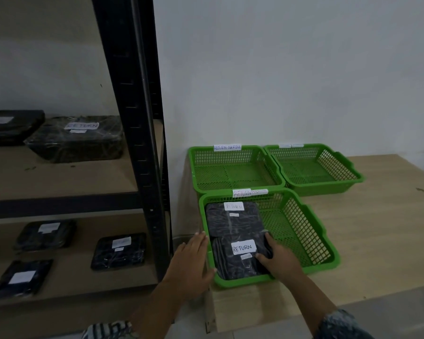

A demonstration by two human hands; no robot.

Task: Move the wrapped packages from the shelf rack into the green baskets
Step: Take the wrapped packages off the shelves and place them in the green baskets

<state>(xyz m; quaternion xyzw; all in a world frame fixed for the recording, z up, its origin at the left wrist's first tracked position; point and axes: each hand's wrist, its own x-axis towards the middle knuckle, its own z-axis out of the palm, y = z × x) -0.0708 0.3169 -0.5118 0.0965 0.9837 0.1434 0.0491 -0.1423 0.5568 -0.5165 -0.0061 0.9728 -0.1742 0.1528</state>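
Note:
A black wrapped package [238, 255] with a white "RETURN" label lies in the near green basket [304, 231], in its front left part. My right hand [277, 259] grips the package's right edge, fingers curled on it. My left hand [194, 260] hovers open just outside the basket's left rim, fingers apart, holding nothing. A second labelled package [233, 218] lies behind the first in the same basket. Two empty green baskets, one at the back left [233, 167] and one at the back right [313, 165], stand by the wall. More wrapped packages sit on the shelf rack [137, 118].
The rack's black upright post stands right beside the baskets' left side. On the rack's upper shelf lie two large packages [76, 138]; the lower shelf carries three smaller ones [119, 250]. The baskets rest on a low wooden platform [377, 228] against a white wall.

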